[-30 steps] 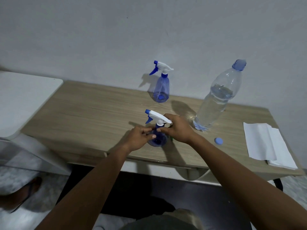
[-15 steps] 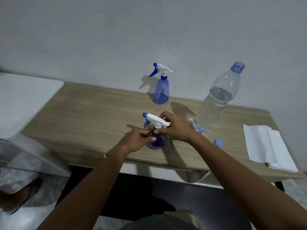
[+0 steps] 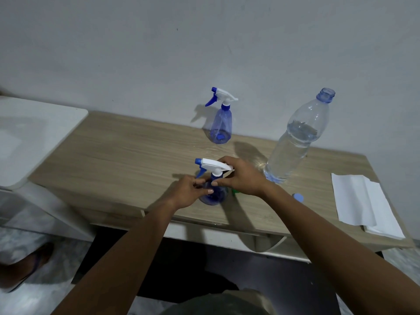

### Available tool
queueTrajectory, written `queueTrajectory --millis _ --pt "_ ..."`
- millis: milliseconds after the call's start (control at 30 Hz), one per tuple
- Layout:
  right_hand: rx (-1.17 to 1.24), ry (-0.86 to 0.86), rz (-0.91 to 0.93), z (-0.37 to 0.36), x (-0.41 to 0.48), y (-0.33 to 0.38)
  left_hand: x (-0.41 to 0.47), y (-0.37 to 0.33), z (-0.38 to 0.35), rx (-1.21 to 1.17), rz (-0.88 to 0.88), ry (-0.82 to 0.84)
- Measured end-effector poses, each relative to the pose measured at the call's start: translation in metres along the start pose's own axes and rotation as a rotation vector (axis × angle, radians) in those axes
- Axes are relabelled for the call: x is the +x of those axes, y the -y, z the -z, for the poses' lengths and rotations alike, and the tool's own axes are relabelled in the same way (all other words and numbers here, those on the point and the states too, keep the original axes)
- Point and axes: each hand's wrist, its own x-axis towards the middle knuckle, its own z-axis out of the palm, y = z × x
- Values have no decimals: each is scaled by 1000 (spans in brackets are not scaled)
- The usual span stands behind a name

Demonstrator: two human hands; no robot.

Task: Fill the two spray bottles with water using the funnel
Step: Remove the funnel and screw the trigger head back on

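Note:
A blue spray bottle (image 3: pixel 214 196) with a white trigger head (image 3: pixel 212 165) stands near the front edge of the wooden table (image 3: pixel 127 160). My left hand (image 3: pixel 189 192) grips its body. My right hand (image 3: pixel 242 177) holds the head at the neck. A second blue spray bottle (image 3: pixel 221 125), head on, stands at the back by the wall. A large clear water bottle (image 3: pixel 295 139), uncapped and partly full, stands to the right. A green bit (image 3: pixel 234 191), perhaps the funnel, peeks out under my right hand.
A small blue cap (image 3: pixel 298 197) lies on the table right of my right wrist. Folded white paper towels (image 3: pixel 361 202) lie at the right end. A white surface (image 3: pixel 29 135) adjoins the table on the left. A foot (image 3: pixel 25 267) shows on the floor, lower left.
The near spray bottle's head has turned slightly under my right hand. Both hands stay on the bottle; the view has dropped a little.

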Motion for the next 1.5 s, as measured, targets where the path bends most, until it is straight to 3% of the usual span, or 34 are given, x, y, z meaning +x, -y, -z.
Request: queueTrajectory --millis 133,300,433,633,767,933,1500 --pt "-83 -72 -11 -5 2 4 0 -1 -1 19 5 -11" --pt "-95 -19 -4 -3 -1 4 -1 -5 -2 -4 34 -85" --pt "-107 26 15 0 -3 3 -3 -9 -4 -106 -16 -35" --pt "-92 68 20 2 -3 -5 -3 -5 -2 -61 -63 -16" --pt "-7 17 -58 0 -3 2 -2 -5 -3 -60 -30 -35" --pt "-102 -54 -53 -6 0 7 -4 -8 -1 -21 -15 -36" --pt "60 12 -21 0 -4 -3 -11 -20 -3 -54 -83 -28"
